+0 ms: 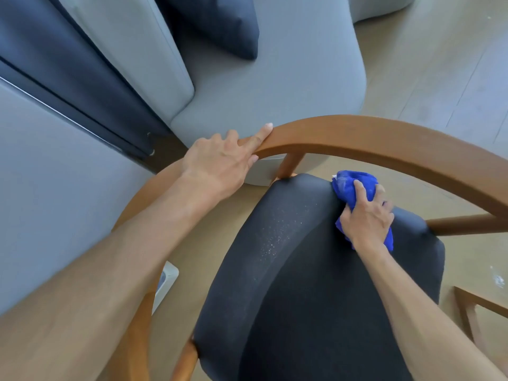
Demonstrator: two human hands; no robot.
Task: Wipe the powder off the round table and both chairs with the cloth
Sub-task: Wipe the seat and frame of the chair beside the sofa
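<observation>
My right hand (pixel 367 215) grips the bunched blue cloth (pixel 354 188) at the far edge of the dark padded chair seat (pixel 302 284); my left hand (pixel 220 163) curls over the curved wooden backrest rail (pixel 371 141). White powder specks (pixel 277 232) remain mid-seat — this chair looks unfinished to me, and the round table and other chair are out of view.

The chair seat (pixel 316 284) fills the lower centre, its curved backrest rail (pixel 384 141) arching above; the sofa (pixel 275 86) lies beyond, upper centre; powder (pixel 275 232) sits on the seat's left part.

- cloth (pixel 347 188) — bright blue
- chair seat (pixel 316 284) — dark charcoal, speckled with white powder (pixel 275 235)
- chair frame (pixel 384 141) — warm brown wood
- sofa (pixel 275 92) — pale grey, with a navy cushion (pixel 220 23)
</observation>
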